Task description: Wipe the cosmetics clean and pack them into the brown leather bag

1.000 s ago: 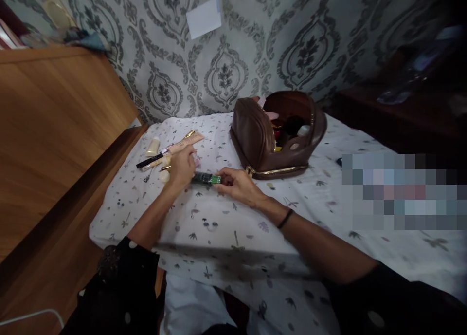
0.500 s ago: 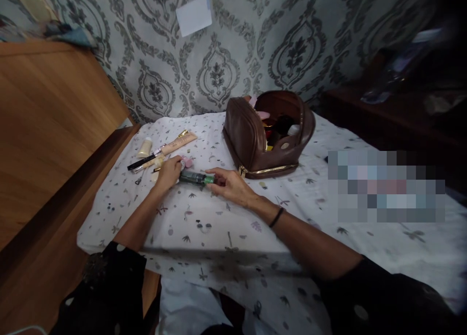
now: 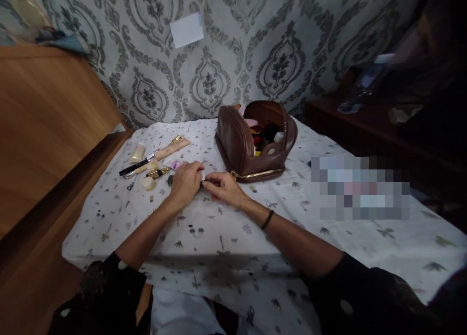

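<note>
My left hand [image 3: 187,183] is curled over a dark green bottle [image 3: 170,180]; only a dark end of it shows at the left of the palm. My right hand [image 3: 223,188] meets it from the right, thumb and fingers pinched at the bottle's other end, which is mostly hidden. Just behind my left hand lies a pink-and-white tube [image 3: 174,164]. To the left are a gold-and-black lipstick [image 3: 158,173], a small round cream-coloured jar [image 3: 148,183], a black pen-like stick [image 3: 132,170], a beige tube [image 3: 171,149] and a cream tube with a pale cap [image 3: 137,154].
Behind my right hand stands a brown cosmetic bag [image 3: 239,142], unzipped, with several items inside. A patterned white cloth [image 3: 219,232] covers the surface. A wooden panel [image 3: 54,116] rises at the left. On the dark furniture at right is a clear bottle [image 3: 361,89]. A blurred patch lies at right.
My left hand has moved right and closed over the dark green bottle, hiding most of it and its green cap. The pink-and-white tube behind is now more visible. The view has shifted slightly.
</note>
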`<state>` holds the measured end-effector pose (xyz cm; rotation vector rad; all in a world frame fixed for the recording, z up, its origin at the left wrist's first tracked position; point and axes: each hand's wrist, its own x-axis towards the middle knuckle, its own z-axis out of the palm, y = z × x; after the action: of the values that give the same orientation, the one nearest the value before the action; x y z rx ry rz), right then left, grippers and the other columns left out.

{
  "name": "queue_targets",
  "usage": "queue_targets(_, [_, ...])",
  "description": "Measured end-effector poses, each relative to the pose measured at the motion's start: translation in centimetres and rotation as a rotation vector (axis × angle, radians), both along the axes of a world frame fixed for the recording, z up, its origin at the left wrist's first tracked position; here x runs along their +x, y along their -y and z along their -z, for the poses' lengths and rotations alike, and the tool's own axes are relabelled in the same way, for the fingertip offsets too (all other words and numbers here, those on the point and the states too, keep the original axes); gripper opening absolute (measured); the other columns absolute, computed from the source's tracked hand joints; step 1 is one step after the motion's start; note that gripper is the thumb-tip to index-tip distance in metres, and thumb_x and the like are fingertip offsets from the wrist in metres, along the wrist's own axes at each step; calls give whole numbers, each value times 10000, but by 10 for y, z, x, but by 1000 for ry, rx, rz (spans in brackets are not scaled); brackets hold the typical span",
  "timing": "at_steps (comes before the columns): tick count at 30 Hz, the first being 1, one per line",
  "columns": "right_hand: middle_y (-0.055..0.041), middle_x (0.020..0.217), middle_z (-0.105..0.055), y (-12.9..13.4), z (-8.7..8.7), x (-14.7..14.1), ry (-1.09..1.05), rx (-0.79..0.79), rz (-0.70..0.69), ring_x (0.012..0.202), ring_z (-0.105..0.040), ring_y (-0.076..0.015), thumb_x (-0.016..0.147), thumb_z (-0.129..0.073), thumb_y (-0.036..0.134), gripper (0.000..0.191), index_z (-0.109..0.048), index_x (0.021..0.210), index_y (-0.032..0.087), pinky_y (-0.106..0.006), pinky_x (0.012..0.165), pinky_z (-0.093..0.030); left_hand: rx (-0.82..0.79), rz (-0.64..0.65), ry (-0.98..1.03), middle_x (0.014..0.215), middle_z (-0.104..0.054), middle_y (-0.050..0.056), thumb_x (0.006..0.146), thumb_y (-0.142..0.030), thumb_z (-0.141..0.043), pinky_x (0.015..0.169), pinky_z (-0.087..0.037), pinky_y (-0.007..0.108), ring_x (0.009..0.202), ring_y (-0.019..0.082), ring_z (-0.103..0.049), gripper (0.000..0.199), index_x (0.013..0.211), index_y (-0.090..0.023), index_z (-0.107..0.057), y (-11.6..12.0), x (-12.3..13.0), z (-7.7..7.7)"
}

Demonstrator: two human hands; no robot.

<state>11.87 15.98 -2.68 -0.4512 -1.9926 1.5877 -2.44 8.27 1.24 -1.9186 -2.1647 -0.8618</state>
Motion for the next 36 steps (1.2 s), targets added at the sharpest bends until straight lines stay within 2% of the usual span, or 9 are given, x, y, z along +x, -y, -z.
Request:
queue_targets(3, [19, 632, -602, -3, 3, -2, 8, -40, 19, 414, -515, -89, 807, -631, 433, 327, -671, 944, 138, -214, 420, -384, -37, -136, 66, 868, -683, 59, 818, -119, -416, 827, -453, 356, 867, 237, -607, 280, 964, -197, -641, 2, -26, 7])
queue_targets(7, [27, 640, -582, -6, 4, -3, -1, -45, -9, 449, -542, -94, 812, -632, 445, 350, -646, 995, 147, -210, 421, -367, -47, -169, 109, 788, -658, 34, 841, -162, -377, 721, -442, 314, 754, 211, -592, 284, 944, -177, -641, 10, -66, 12])
queue_targets(11, [91, 607, -498, -8, 3, -1, -37, -97, -51, 473, -553, -97, 747, -708, 394, 520, -548, 1190, 176, -201, 441, -372, -35, -167, 144, 719, -619, 4, 827, -163, -364, 678, -420, 282, 712, 185, -570, 272, 858, -177, -634, 12, -78, 15])
queue_targets(13, [91, 637, -503, -8, 2, -1, -60, -109, -81, 517, -561, -92, 716, -736, 358, 536, -537, 1181, 180, -200, 484, -401, -28, -168, 157, 688, -599, -5, 818, -162, -376, 661, -411, 276, 693, 180, -560, 256, 840, -179, -630, 12, -80, 16])
queue_targets(20, [86, 614, -481, -7, 3, -1, -73, -23, -66, 491, -543, -105, 785, -669, 419, 381, -561, 1060, 179, -231, 508, -409, 92, -218, 145, 756, -579, 9, 894, -233, -408, 694, -408, 297, 714, 188, -537, 214, 975, -182, -599, 24, -67, 2])
queue_targets(24, [71, 611, -490, -4, -2, 5, 32, 243, 13, 511, -536, -125, 888, -553, 445, 313, -542, 1064, 186, -248, 547, -384, 232, -38, 123, 924, -627, 53, 972, -273, -379, 821, -442, 313, 897, 199, -577, 211, 951, -194, -574, 20, -20, -10])
queue_targets(28, [46, 618, -473, 0, -11, 10, 144, 502, 115, 570, -469, -148, 926, -496, 373, 187, -512, 981, 195, -266, 594, -334, 123, 119, -77, 935, -634, 73, 998, -267, -356, 862, -428, 352, 938, 226, -556, 242, 948, -201, -583, 5, 16, -9])
queue_targets(31, [39, 616, -482, 1, -13, 11, 179, 504, 115, 561, -465, -149, 954, -447, 373, 170, -487, 929, 210, -262, 597, -328, 29, 58, -144, 873, -633, 70, 992, -246, -351, 829, -417, 358, 887, 233, -554, 258, 877, -204, -578, -3, 8, -2])
queue_targets(36, [41, 564, -506, 0, -12, 9, 197, 460, 138, 546, -494, -144, 977, -414, 377, 218, -492, 857, 212, -255, 596, -336, 25, -71, -107, 786, -580, 63, 989, -243, -310, 792, -416, 354, 818, 230, -538, 303, 784, -210, -530, 4, -42, 11])
